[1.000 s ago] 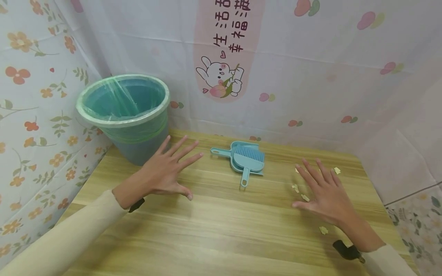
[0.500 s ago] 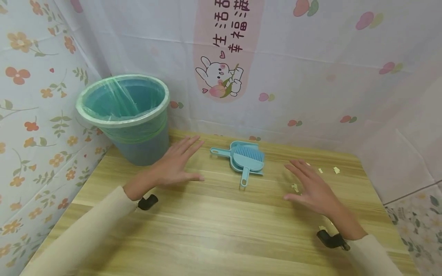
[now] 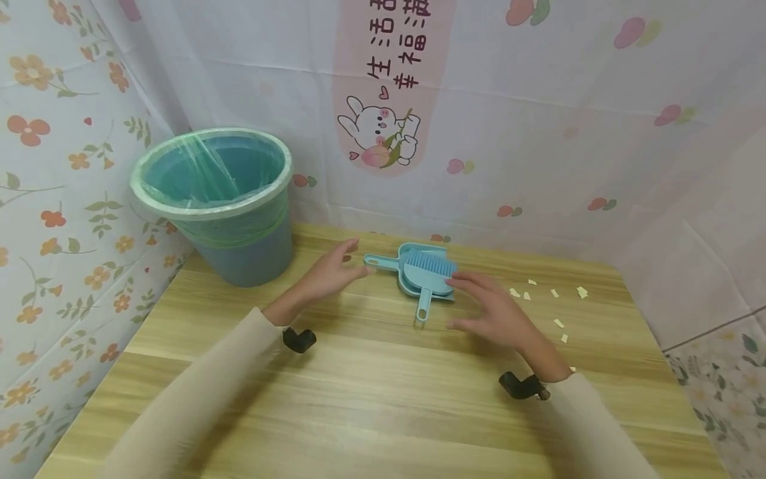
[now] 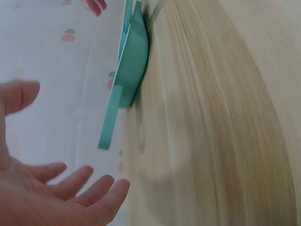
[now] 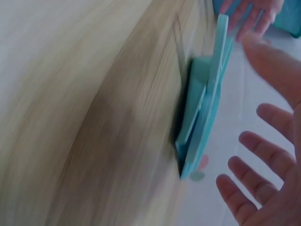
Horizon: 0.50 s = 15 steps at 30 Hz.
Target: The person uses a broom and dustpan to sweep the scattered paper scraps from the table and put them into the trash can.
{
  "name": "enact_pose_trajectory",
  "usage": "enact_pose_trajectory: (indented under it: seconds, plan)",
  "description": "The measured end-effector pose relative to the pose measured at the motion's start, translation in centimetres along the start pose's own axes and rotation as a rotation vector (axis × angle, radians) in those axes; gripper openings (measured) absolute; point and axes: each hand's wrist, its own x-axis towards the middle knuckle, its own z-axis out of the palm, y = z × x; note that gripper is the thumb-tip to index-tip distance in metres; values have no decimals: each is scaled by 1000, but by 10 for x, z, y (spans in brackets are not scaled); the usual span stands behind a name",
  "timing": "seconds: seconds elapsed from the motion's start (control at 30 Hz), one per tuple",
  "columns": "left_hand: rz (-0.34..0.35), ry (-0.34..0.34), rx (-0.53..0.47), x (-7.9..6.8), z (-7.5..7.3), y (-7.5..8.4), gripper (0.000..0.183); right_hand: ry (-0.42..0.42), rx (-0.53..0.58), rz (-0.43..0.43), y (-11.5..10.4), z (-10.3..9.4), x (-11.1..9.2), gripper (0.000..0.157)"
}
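A light blue dustpan (image 3: 450,252) lies on the wooden table with its handle (image 3: 383,263) pointing left. On top of it rests a matching small brush (image 3: 427,278), its handle (image 3: 423,307) toward the person. My left hand (image 3: 323,276) hovers just left of the dustpan's handle, fingers spread and holding nothing; the left wrist view shows a gap between fingers and handle. To the right of the brush is my right hand (image 3: 493,316), fingers apart, its fingertips close to the bristles in the head view. In the right wrist view the right hand (image 5: 273,174) holds nothing.
A blue bin (image 3: 248,249) with a clear green liner stands at the table's back left. Several small pale yellow scraps (image 3: 582,292) lie scattered on the right of the table (image 3: 371,399). Printed cloth (image 3: 514,133) hangs behind the table and along the left.
Both hands have moved inward toward the dustpan and brush, the left to the right and the right to the left. More scraps show on the right. The dustpan and brush stay put.
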Motion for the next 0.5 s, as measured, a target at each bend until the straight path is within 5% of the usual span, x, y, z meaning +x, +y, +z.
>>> enact_pose_trajectory:
  seconds: [0.13, 0.3, 0.5]
  plan:
    - [-87, 20, -159, 11, 5, -2, 84, 0, 2, -90, -6, 7, 15, 64]
    - [-128, 54, -318, 22, 11, -6, 77, -50, -9, -102, -10, 14, 28, 52]
    - [-184, 63, -468, 35, 21, -12, 74, -71, -74, -164, -12, 22, 39, 49]
